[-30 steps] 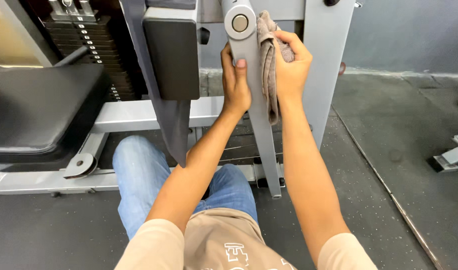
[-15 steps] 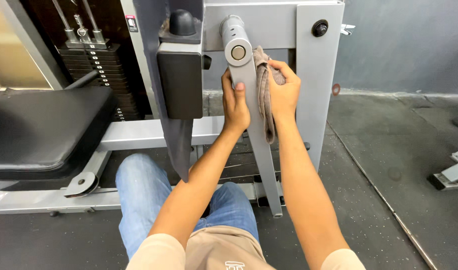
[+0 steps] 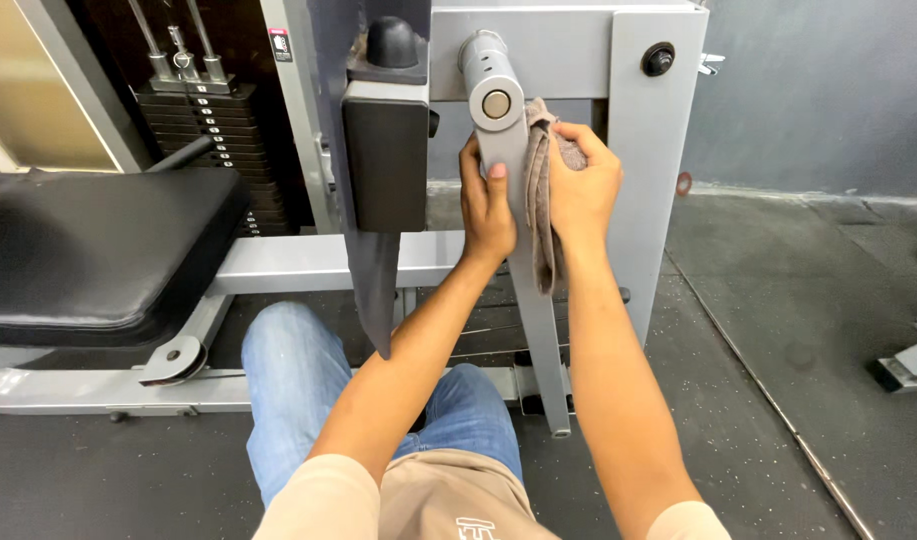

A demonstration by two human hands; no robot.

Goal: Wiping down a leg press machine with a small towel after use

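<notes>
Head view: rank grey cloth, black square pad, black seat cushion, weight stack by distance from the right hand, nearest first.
From the right hand:
1. Grey cloth, in its grip, against the grey bar.
2. Black square pad, left of the bar.
3. Weight stack and black seat cushion, both far left; too close to call.

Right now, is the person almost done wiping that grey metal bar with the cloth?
Hard to say. The right hand presses a crumpled grey-brown cloth against the upper part of the grey metal bar, while the left hand steadies it from the other side. The bar's lower stretch sits below the cloth, so it may remain. No dirt or shine shows which parts are already clean.
</notes>
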